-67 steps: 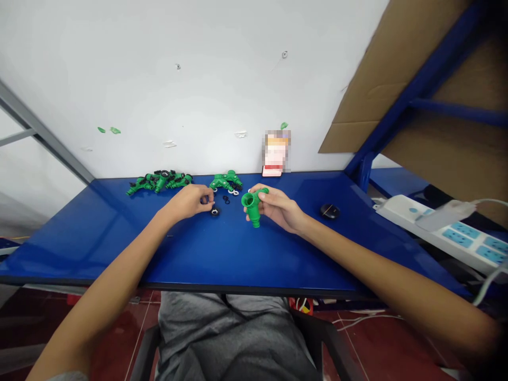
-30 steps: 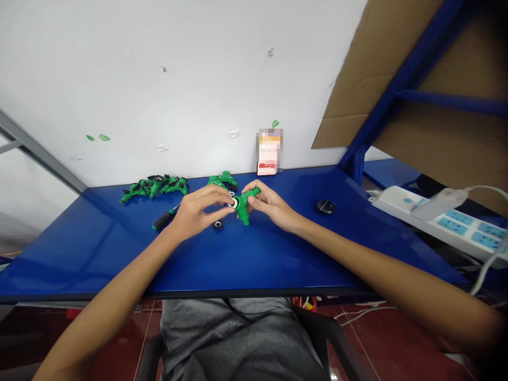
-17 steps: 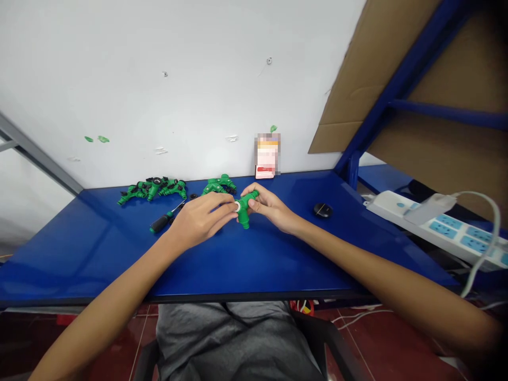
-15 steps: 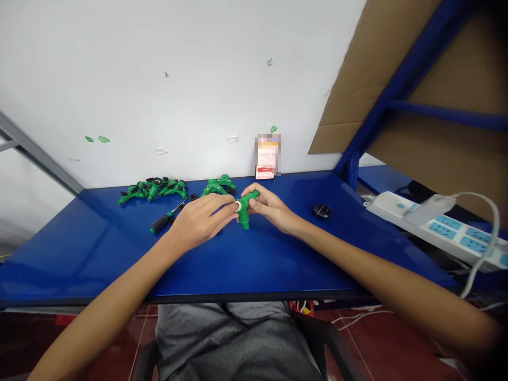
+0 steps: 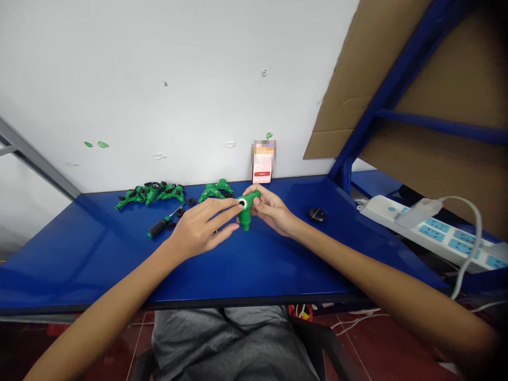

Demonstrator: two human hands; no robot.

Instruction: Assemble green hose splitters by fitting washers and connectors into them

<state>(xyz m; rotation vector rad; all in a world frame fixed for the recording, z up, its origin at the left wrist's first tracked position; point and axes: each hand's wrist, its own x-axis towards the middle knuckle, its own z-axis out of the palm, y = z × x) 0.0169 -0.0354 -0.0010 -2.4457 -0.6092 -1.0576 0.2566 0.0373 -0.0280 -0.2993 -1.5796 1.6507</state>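
A green Y-shaped hose splitter [image 5: 246, 216] is held above the table, with a white ring round its round opening facing left. My right hand [image 5: 270, 207] grips one of its branches, thumb in front and fingers behind. Another branch points down. My left hand [image 5: 204, 225] has its fingers stretched out and the thumb apart below them. Its fingertips touch the white ring [image 5: 242, 203] at the opening. Whether anything small lies under those fingertips is hidden.
On the blue table [image 5: 222, 275] lie several green splitters [image 5: 151, 193] at the back left, two or so more green splitters [image 5: 216, 189], a screwdriver [image 5: 161, 226] and black rings [image 5: 191, 201]. A phone [image 5: 262, 168] leans on the wall. A black round object [image 5: 318, 214] and power strip [image 5: 428, 225] are right.
The splitter has turned so its white-ringed opening faces me more. My left thumb has moved away from it, and the left fingers have spread. The camera view has shifted slightly.
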